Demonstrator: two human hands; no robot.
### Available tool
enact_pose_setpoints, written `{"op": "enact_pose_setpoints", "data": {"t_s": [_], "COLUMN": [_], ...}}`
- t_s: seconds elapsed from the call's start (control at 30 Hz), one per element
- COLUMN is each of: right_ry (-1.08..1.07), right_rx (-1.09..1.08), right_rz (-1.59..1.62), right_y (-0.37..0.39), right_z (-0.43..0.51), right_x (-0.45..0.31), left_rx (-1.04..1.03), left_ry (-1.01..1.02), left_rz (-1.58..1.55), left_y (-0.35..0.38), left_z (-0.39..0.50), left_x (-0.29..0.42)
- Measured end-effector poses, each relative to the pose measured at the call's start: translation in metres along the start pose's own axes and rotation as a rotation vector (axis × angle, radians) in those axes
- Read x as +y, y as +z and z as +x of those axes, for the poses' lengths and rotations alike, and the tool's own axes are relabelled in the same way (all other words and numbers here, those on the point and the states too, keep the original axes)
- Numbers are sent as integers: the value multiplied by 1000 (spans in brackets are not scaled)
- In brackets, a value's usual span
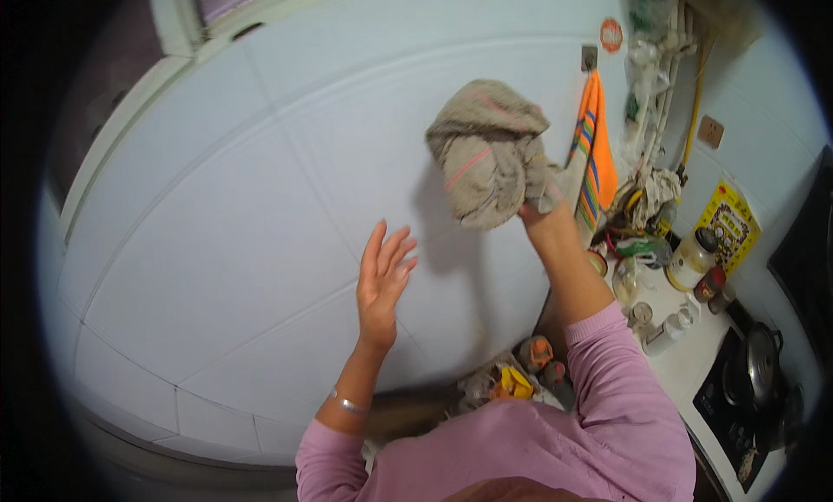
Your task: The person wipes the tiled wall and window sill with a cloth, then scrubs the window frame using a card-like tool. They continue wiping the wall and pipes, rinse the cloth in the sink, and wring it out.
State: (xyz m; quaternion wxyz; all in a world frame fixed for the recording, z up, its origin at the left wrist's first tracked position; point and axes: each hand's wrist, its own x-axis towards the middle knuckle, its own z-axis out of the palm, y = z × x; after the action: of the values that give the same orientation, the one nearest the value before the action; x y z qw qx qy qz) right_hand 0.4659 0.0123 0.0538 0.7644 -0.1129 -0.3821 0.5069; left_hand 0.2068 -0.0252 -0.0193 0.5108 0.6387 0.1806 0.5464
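Note:
A bunched grey-brown cloth with thin pink stripes is gripped by my right hand, which is mostly covered by its folds. The cloth is held up in front of a pale tiled wall and casts a shadow there; I cannot tell whether it touches the tiles. To its lower left my left hand is raised with nothing in it, the fingers apart. On that wrist sits a silver bracelet.
An orange striped towel hangs from a wall hook. On the right, a white counter bears jars, bottles, bags and a black cooktop with a lidded pot. Low by my body are bottles and a bag with yellow packaging.

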Motion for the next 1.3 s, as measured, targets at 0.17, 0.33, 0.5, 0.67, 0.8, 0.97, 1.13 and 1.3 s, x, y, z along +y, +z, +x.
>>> {"op": "enact_pose_setpoints", "data": {"t_s": [0.17, 0.33, 0.5, 0.67, 0.8, 0.97, 1.13, 1.3], "right_ry": [223, 265, -224, 267, 159, 64, 110, 437], "right_rx": [156, 77, -137, 409, 1282, 1706, 1679, 1404], "right_rz": [101, -676, -1033, -957, -730, -950, -1389, -1194], "right_y": [-52, -109, -164, -270, -363, -429, -448, -467], "right_z": [-53, -94, -162, -254, -370, -456, -457, -440], "right_x": [24, 40, 35, 0, -37, -78, -97, -57], "left_rx": [-97, 25, 108, -74, 310, 580, 552, 571], "left_ry": [-328, -650, -768, -648, -724, -765, -709, -710], "left_rz": [-387, -617, -571, -658, -508, -468, -526, -519], "left_y": [76, 106, 105, 73, 58, 61, 59, 49], "left_z": [36, 33, 9, -6, -16, -21, -25, -36], "left_x": [-49, -99, -150, -172, -162, -145, -142, -147]}}
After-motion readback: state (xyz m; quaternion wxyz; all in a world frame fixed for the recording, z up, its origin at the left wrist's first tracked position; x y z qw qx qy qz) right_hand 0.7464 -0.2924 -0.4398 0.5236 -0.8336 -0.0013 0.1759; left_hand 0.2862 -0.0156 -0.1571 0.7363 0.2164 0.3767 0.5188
